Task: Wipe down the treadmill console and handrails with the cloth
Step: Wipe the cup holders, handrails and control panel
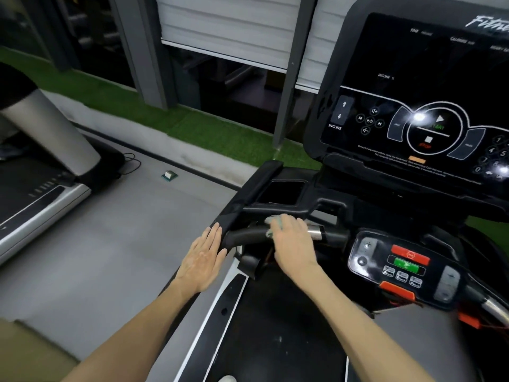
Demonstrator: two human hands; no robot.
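Two bare hands meet at the left front corner of the treadmill [217, 334], and we look down on both. Our right hand [293, 241] lies over the cloth [272, 219], a pale grey-green wad. Its fingers bend down around the cloth and hold it against the black handrail [245, 234], which runs across just below the console [413, 92]. Only a little of the cloth shows past the fingertips, at the far side of the rail; the rest is hidden under the hand. Just right of the hand we see a short metal sleeve [316, 233] on the same rail. Our left hand [202, 260] is flat, fingers straight and close together, holding nothing. Its fingertips touch the lower end of the black side arm [245, 194] at the treadmill's left edge, just beside the rail's left end. The two hands are near each other but apart. The console screen is dark, with white markings and the word INCLINE at its lower left. Below it, right of the right hand, sits a small panel [405, 264] with a red and a green button. Beneath our forearms lies the black belt [275, 340]. Off the left edge, the grey floor [110, 244] carries a second treadmill [35, 194], a small box [169, 175] and a strip of green turf [192, 125].
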